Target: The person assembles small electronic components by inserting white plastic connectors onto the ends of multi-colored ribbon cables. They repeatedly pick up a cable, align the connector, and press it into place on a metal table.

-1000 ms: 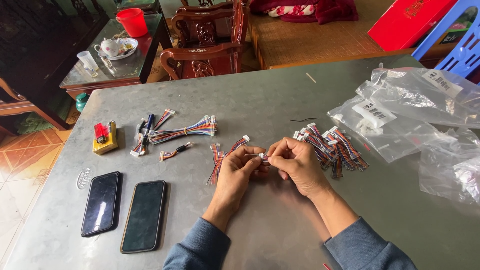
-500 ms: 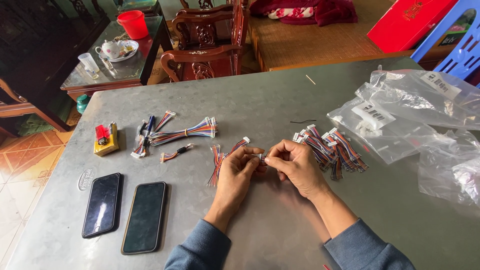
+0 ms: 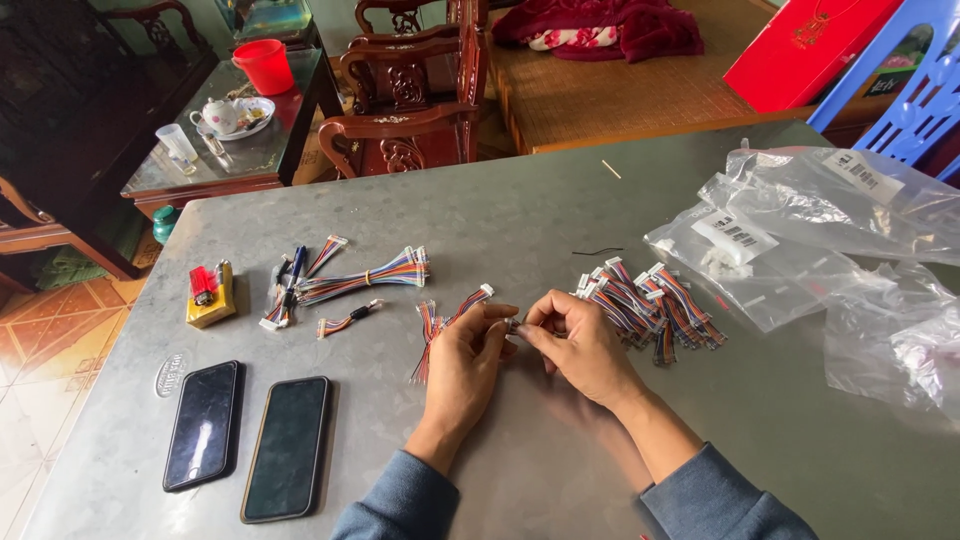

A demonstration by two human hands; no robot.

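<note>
Bare table [image 3: 760,440] toward near right corner; phones [image 3: 250,435] block near left; plastic bags [image 3: 800,230] crowd right edge.

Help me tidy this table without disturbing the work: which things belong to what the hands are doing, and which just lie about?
In the work: left hand, right hand, small connector between them, wire harness pile, bundled wires, loose harness.

Lying about: two phones, lighter, plastic bags.

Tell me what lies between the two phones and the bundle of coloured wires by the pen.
In the head view, only a short loose wire lead on bare grey table.
</note>
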